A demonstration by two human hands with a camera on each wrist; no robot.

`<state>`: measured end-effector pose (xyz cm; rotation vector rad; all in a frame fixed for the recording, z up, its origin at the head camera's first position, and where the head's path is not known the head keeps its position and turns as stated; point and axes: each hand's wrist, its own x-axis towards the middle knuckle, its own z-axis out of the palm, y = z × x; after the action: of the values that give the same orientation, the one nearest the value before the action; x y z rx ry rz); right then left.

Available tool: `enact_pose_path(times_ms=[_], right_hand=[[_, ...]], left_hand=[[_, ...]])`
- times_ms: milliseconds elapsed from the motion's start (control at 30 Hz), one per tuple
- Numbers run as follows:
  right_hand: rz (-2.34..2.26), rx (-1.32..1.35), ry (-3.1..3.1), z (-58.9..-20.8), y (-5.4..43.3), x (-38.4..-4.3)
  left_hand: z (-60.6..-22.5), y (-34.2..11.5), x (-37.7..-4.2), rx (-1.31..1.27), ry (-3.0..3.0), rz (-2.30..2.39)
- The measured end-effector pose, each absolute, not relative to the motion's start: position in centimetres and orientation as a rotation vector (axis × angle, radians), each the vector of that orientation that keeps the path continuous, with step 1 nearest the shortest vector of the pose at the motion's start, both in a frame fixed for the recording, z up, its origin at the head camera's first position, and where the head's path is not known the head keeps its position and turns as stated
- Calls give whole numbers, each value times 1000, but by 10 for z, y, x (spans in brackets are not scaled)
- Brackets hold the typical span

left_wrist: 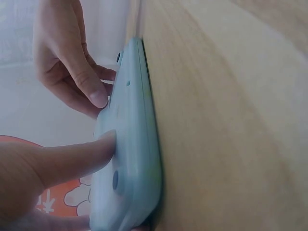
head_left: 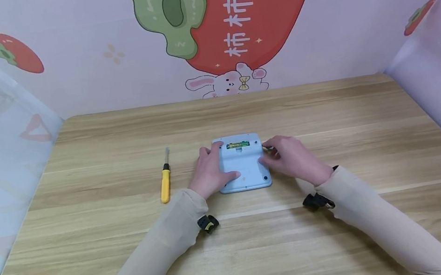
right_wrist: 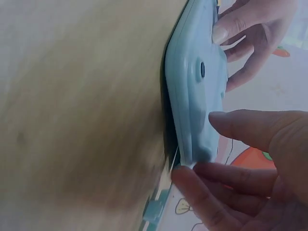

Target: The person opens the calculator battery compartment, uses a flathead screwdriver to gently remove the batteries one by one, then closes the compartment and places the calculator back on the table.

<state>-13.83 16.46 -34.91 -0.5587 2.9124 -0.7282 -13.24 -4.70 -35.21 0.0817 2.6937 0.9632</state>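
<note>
A light-blue calculator (head_left: 245, 164) lies face down on the table, its battery bay uncovered with a green-and-gold battery (head_left: 238, 145) inside. My left hand (head_left: 208, 169) holds its left side, thumb pressed on the back and fingers around the edge. On the opposite side, my right hand (head_left: 290, 153) grips the right edge, thumb at the back and fingertips (right_wrist: 185, 175) at the rim. A small light-blue plastic piece (right_wrist: 154, 211) lies on the table beyond the right fingers in the right wrist view; in the head view that hand mostly hides it.
A yellow-handled screwdriver (head_left: 165, 183) lies to the left of my left hand, its shaft pointing away. Printed cloth walls (head_left: 90, 80) stand along the back and both sides of the wooden table (head_left: 348, 110).
</note>
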Motion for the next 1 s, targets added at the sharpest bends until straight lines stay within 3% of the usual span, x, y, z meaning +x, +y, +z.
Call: enact_pose_path(times_ms=[1000], right_hand=[[-768, -362, 2864, -351, 148, -129]], left_hand=[[-351, -49, -130, 133, 2682, 972]])
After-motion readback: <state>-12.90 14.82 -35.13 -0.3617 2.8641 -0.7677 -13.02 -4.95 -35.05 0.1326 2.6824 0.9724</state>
